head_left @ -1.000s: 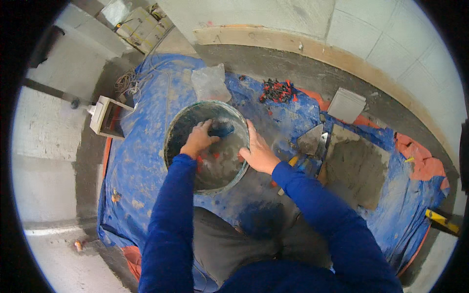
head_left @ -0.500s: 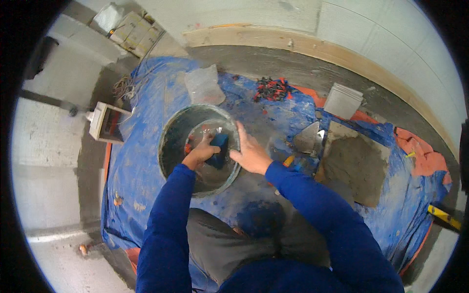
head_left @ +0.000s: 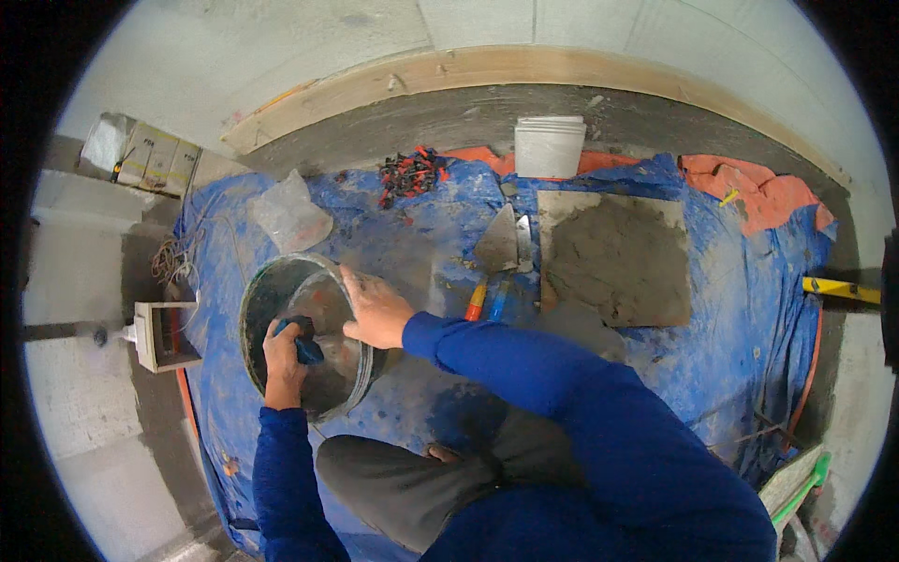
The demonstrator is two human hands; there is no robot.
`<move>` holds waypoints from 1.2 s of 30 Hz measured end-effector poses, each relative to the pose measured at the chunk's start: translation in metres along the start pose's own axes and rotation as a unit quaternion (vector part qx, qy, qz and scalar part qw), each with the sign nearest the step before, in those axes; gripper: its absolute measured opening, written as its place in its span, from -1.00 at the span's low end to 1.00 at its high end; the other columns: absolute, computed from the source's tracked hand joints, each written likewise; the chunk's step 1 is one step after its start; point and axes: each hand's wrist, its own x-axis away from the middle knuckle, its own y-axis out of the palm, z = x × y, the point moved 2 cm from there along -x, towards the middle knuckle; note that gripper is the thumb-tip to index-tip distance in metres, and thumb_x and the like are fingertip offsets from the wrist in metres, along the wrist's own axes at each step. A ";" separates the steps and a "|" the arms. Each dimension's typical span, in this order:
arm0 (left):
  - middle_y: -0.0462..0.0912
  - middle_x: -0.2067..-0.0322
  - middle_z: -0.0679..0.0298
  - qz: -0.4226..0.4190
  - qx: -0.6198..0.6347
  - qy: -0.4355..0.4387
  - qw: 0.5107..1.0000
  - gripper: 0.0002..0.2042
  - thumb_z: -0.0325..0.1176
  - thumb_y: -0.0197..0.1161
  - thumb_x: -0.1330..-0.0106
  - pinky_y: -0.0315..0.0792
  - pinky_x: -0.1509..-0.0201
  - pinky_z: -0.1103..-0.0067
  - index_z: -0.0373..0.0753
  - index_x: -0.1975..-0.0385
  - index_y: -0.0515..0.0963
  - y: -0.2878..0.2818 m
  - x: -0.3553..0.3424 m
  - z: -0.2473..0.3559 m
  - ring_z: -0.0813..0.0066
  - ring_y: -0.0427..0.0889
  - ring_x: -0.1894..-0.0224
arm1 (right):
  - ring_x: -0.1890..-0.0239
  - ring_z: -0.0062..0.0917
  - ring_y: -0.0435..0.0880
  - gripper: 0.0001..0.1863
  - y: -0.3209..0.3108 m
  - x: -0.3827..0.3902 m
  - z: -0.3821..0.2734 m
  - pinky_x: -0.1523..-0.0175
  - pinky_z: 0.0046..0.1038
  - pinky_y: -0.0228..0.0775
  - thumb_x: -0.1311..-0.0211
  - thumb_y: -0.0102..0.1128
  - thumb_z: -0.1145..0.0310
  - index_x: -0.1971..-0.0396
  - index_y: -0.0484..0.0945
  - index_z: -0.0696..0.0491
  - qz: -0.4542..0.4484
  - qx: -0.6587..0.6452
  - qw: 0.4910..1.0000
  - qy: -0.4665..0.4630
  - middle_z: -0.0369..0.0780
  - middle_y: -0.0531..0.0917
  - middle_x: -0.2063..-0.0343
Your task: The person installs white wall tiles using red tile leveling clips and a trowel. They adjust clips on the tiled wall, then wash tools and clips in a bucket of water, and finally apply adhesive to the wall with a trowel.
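Note:
A round dark bucket stands on the blue tarp, tilted a little toward me. Over its left side, my left hand is closed around a dark blue sponge; the fingers hide part of it. On the bucket's right rim lies my right hand, thumb to the inner side and fingers along the edge, gripping it. Wet grey residue shows on the bucket's inside. To the right, a trowel with an orange-red handle lies beside a second tool with a blue handle.
Grey mortar covers much of a square board. Behind it stand stacked white tiles. A heap of red and black pieces, a clear plastic bag, a lamp-like box and a yellow level lie around the tarp.
My view has swung right, so the bucket appears further left. My left hand has moved from the bucket's middle to its left side, with the sponge turned and bunched. My right hand stays at the rim.

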 end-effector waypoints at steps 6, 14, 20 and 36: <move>0.65 0.31 0.24 0.013 -0.083 0.055 0.995 -0.62 -0.62 0.13 -0.33 0.56 0.26 0.52 -0.29 -0.14 0.54 -0.003 -0.012 -0.017 0.44 0.63 0.33 | -0.13 0.10 0.56 0.02 -0.019 0.009 -0.018 -0.24 -0.09 0.41 -0.17 0.29 0.20 -0.52 -0.07 0.22 0.004 0.020 1.000 -0.002 0.25 0.55 -0.06; 0.72 0.24 0.22 0.074 -0.129 0.023 0.989 -0.50 0.00 0.22 -0.50 0.51 0.15 0.45 -0.46 0.08 0.68 0.026 0.009 -0.010 0.47 0.62 0.26 | -0.02 0.00 0.62 -0.16 -0.035 0.008 -0.022 -0.07 -0.08 0.51 -0.16 0.27 0.25 -0.43 0.16 0.14 0.102 0.002 0.993 -0.062 0.09 0.62 0.08; 0.71 0.29 0.20 0.159 -0.167 0.102 0.968 -0.48 0.01 0.26 -0.45 0.47 0.20 0.43 -0.48 0.08 0.65 0.023 -0.004 -0.023 0.46 0.57 0.29 | -0.02 0.00 0.60 -0.15 -0.028 0.004 -0.010 -0.09 -0.07 0.50 -0.16 0.28 0.25 -0.44 0.16 0.14 0.102 -0.017 0.991 -0.087 0.10 0.62 0.07; 0.23 -0.45 0.07 -0.137 0.144 0.174 0.965 -0.26 0.25 -0.24 -0.58 0.03 -0.55 0.25 -0.22 -0.52 0.16 0.164 0.105 0.081 0.20 0.21 -0.48 | -0.33 -0.19 0.46 0.15 -0.138 -0.003 -0.019 -0.39 -0.30 0.29 0.11 0.64 -0.03 -0.43 0.20 0.16 0.033 -0.227 0.960 -0.161 0.07 0.44 -0.29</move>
